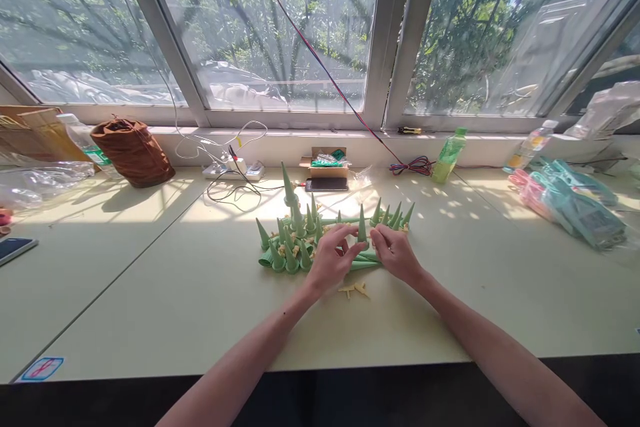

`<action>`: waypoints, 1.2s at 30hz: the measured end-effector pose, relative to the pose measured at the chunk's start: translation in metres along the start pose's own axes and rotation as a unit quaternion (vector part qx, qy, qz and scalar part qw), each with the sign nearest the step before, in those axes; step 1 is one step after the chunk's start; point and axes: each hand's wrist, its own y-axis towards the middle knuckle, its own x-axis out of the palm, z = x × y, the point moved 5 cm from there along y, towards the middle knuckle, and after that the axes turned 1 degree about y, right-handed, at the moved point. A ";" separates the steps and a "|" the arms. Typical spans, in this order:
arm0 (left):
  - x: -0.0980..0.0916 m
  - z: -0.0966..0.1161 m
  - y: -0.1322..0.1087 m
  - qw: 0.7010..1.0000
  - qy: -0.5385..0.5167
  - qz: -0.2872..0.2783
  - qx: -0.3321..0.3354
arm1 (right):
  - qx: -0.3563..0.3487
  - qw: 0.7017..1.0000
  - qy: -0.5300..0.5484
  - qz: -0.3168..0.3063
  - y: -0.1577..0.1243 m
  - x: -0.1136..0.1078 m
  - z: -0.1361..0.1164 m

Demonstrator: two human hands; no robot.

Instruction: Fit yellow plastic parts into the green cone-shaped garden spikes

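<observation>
My left hand (333, 257) is at a green cone (363, 221) that points upward, its thumb and index finger curled against the cone's lower part. Close by on the right, my right hand (397, 253) has its fingers pinched together beside that cone; whatever they hold is hidden. Left of my hands stands a cluster of green cones (291, 260) with small pale yellow pieces among them, and one taller cone (287, 183) rises at the back. More green cones (395, 217) stand beyond my right hand. Loose pale yellow pieces (355, 290) lie in front of my wrists.
Toward the window are a small open box (327, 159), a dark phone-like slab (326, 184), a power strip (233, 170) with cables and a green bottle (449, 157). A brown pouch (131, 152) stands left; bagged items (575, 203) lie right. Another phone (16, 250) rests far left.
</observation>
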 end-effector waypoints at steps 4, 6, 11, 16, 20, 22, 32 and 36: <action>-0.001 -0.001 0.001 1.000 0.007 0.018 0.008 | 0.002 1.000 -0.004 0.003 0.000 -0.001 -0.002; -0.002 0.000 0.001 0.999 0.022 0.033 0.016 | -0.001 1.000 -0.008 0.011 0.000 -0.001 -0.003; -0.004 0.006 0.000 0.992 0.077 0.079 0.055 | -0.014 0.999 -0.015 0.040 0.001 -0.003 -0.004; -0.008 0.010 0.001 0.989 0.087 0.105 0.060 | -0.015 0.998 -0.014 0.059 0.000 -0.006 -0.006; -0.007 0.010 0.001 0.993 0.052 0.091 0.045 | -0.054 0.998 -0.014 0.020 -0.001 -0.003 -0.012; -0.007 0.009 0.001 0.995 0.040 0.088 0.033 | -0.068 0.997 -0.017 0.008 -0.002 -0.001 -0.014; -0.001 0.005 0.000 0.999 0.027 0.034 -0.023 | -0.046 0.999 -0.009 0.005 -0.001 -0.001 -0.008; -0.002 0.006 0.000 0.999 0.023 0.025 -0.027 | -0.028 1.000 0.004 0.001 -0.001 -0.001 -0.005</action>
